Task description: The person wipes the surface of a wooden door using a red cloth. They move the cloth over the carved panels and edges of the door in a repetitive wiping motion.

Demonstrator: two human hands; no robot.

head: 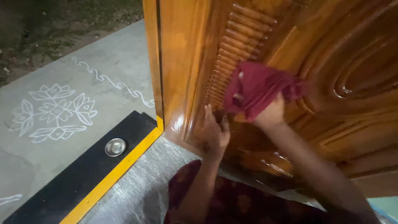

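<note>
A glossy carved wooden door (331, 62) fills the right of the head view, with ribbed slats (236, 45) down its left panel. My right hand (271, 114) grips a dark red cloth (257, 89) and presses it against the door just right of the slats. My left hand (215, 132) rests flat on the lower slats, fingers pointing up, holding nothing. A dark red patterned garment (232, 203) covers my lap at the bottom.
A black threshold (83, 170) with a yellow edge strip (112, 176) lies at the door's foot, with a small steel bowl (115, 147) on it. Beyond is grey concrete with a white chalk flower drawing (54, 112). Grey stone floor (141, 186) lies by my knees.
</note>
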